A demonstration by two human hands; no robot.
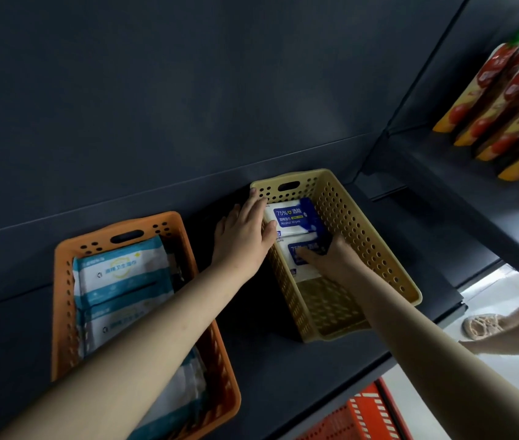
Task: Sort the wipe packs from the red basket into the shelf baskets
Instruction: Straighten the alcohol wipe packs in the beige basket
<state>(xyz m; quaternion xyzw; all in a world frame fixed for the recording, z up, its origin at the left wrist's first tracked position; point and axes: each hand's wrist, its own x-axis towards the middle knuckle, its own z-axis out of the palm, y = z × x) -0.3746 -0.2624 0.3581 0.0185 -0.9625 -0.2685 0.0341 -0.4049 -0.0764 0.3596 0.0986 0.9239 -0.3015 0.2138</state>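
Observation:
A yellow shelf basket (375, 249) holds two blue-and-white alcohol wipe packs. The far pack (296, 215) lies flat against the back wall. The near pack (296, 258) lies just in front of it, and my right hand (331, 260) is inside the basket, fingers and thumb around that pack's right end. My left hand (243, 231) rests over the basket's left rim with straight fingers outside and the thumb touching the far pack. An orange shelf basket (61, 281) to the left holds teal-and-white wipe packs (121, 274). The red basket (366, 414) shows at the bottom edge, below the shelf.
Both baskets stand on a dark shelf (283, 369) with a dark back panel. Red-and-yellow tomato sauce pouches (512, 100) line a shelf at the upper right. A sandalled foot (481, 325) stands on the pale floor at the right.

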